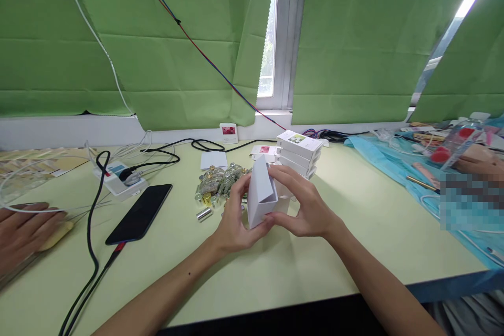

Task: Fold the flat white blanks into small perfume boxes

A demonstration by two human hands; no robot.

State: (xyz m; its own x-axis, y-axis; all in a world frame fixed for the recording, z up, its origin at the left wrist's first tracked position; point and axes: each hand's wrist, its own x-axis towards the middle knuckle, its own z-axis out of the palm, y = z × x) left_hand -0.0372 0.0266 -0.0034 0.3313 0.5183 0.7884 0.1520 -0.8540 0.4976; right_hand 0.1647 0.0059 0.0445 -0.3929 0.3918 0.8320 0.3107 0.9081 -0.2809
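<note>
Green curtains (362, 47) cover the wall behind a pale table (366, 252), and at the middle of the work is a white box (261, 194), tilted and clear of the tabletop, one end flap standing partly open. It looks like thin, smooth card: probably light and stiff along its folds, easily dented if pinched mid-panel and a little slick. The edges and corners near the closed end seem the safest hold, leaving the flap free.

Left hand (238, 223), at eight o'clock, curls around one side with thumb beneath; right hand (305, 205), at three, grips the other side between fingers and thumb. Whether the white panel under the right fingers belongs to the same box, I cannot tell.

Just beyond, between nine and ten, lies a heap of shiny bottles (214, 181), with a silver cap (203, 214) nearer nine. Stacked boxes (298, 147) rise at one; a small upright box (228, 133) leans by the wall at eleven. Toward nine are a dark phone (138, 214) and a power strip (122, 182); farther out, a co-worker's hand (23, 233). Blue sheeting (388, 165) spreads toward three, and a bright window gap (266, 65) shows at twelve.
</note>
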